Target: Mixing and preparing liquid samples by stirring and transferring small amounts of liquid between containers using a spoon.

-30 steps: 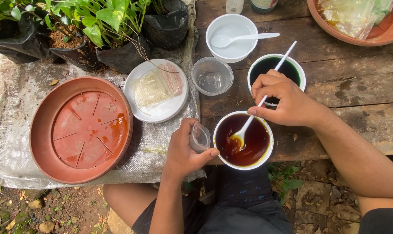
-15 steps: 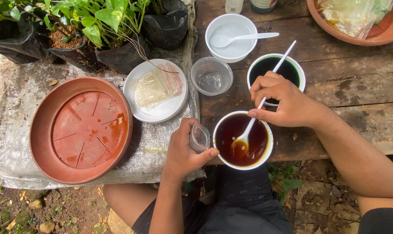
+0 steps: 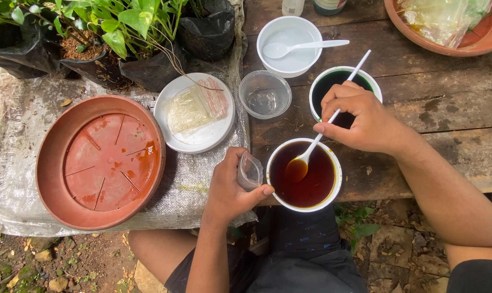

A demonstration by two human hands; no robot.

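A white spoon (image 3: 311, 149) is pinched by its handle between thumb and fingers of the right hand (image 3: 365, 122), its bowl dipped into the brown liquid of a white bowl (image 3: 304, 174) that is set at the near edge of the wooden surface (image 3: 446, 108), close to the body, so that it can be reached from above. The left hand (image 3: 232, 190) is closed around a small clear plastic pouch (image 3: 249, 171), which is held just beside the bowl's rim, thumb touching the rim, seemingly to keep pouch and liquid near each other. A second bowl of dark green liquid (image 3: 332, 84) is placed just behind, largely covered by the right hand, with another spoon handle leaning out of it. Further back an empty white bowl with a spoon (image 3: 289, 46) and a clear plastic cup (image 3: 265, 95) are kept within reach. To the left, a white plate with flat clear packets (image 3: 194, 111) and a large terracotta saucer (image 3: 99, 160) are laid on a grey sheet (image 3: 18, 179), with bagged plants (image 3: 121, 38) behind. Whether the pouch is open or holds anything cannot be told. A second saucer with plastic bags (image 3: 446, 21) and two bottles are cut off by the upper edge.
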